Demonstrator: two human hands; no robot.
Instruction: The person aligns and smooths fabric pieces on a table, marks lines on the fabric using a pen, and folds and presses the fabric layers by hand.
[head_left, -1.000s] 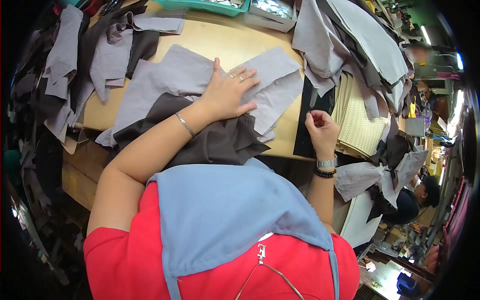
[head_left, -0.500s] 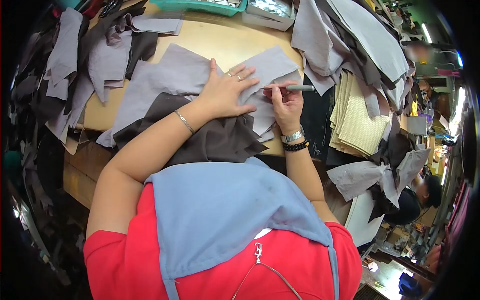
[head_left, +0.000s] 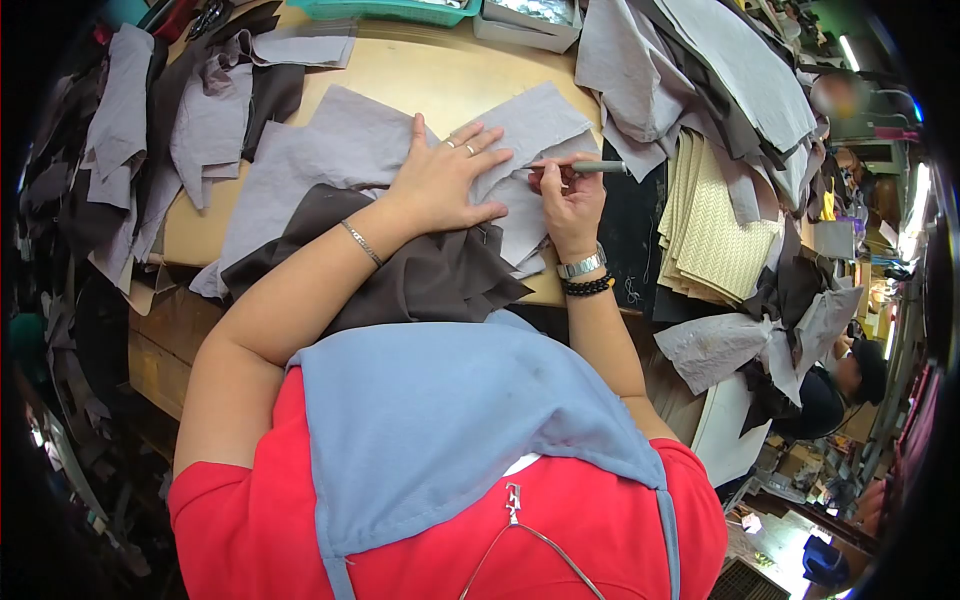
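My left hand lies with fingers spread on the light grey fabric, and its heel rests by a heap of dark brown fabric. Closed around a grey pen is my right hand, at the right part of the light fabric. The pen lies nearly level, its thin tip pointing left over the fabric, close to the fingers of my left hand. Whether the tip touches the cloth cannot be made out.
Fabric pieces hang at the table's left and lie piled at upper right. Patterned cream sheets are stacked right of my right hand. A teal tray and a grey box stand at the back. Another person sits at far right.
One second ago my right hand was farther right, over the dark strip. It has since come left onto the light fabric with the pen in it. My left hand has stayed on the fabric.
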